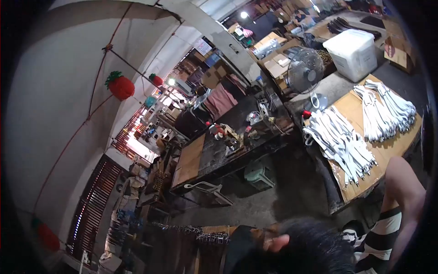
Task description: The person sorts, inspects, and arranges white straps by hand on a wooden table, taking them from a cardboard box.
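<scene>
Neither my left hand nor my right hand shows in the head view. A bent bare arm (pixel 405 185) with a black-and-white striped sleeve (pixel 388 233) rises at the lower right; its hand does not show. Close by, a pile of white straps (pixel 340 144) with dark metal ends lies on a cardboard sheet (pixel 349 192). Two more bundles of white straps (pixel 376 114) rest farther back on the same sheet. Along the bottom edge is a person's dark-haired head (pixel 315 242), near a row of dark belts with metal buckles (pixel 214 238).
A white plastic bin (pixel 351 55) and a standing fan (pixel 306 71) are behind the straps. A long dark worktable (pixel 219 157) holds tools and small items. Under its edge stands a pale green stool (pixel 259 176). Red strawberry-shaped ornaments (pixel 121 86) hang at left.
</scene>
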A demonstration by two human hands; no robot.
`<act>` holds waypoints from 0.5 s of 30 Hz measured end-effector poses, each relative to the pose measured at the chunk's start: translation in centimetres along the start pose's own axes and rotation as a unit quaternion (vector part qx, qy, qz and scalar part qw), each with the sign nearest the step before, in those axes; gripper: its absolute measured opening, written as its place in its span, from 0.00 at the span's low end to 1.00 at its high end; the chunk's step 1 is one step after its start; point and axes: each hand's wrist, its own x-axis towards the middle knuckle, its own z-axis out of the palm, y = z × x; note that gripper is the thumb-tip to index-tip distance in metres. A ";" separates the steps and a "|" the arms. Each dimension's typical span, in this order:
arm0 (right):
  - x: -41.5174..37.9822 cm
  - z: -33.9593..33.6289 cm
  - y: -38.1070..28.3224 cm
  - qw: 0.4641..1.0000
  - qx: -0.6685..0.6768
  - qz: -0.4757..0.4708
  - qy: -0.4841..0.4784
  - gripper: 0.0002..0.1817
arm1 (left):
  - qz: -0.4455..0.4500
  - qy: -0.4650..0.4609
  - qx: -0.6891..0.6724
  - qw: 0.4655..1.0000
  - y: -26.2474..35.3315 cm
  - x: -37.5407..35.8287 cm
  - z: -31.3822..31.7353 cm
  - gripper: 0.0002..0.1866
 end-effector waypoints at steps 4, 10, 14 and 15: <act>-2.3 -0.2 0.6 0.999 0.013 0.041 -0.023 0.13 | -0.005 -0.019 -0.041 0.999 -2.8 1.3 1.0 0.05; -6.3 -5.6 -4.1 0.999 -0.024 0.047 -0.011 0.13 | -0.001 -0.029 -0.066 0.997 -7.6 4.8 1.2 0.05; -9.4 -11.1 -11.1 0.994 -0.100 -0.038 0.023 0.13 | 0.006 -0.004 -0.006 1.000 -10.6 6.4 2.1 0.07; -10.1 -12.6 -13.1 0.990 -0.129 -0.055 0.033 0.13 | 0.015 0.002 0.019 1.000 -11.2 6.7 2.1 0.08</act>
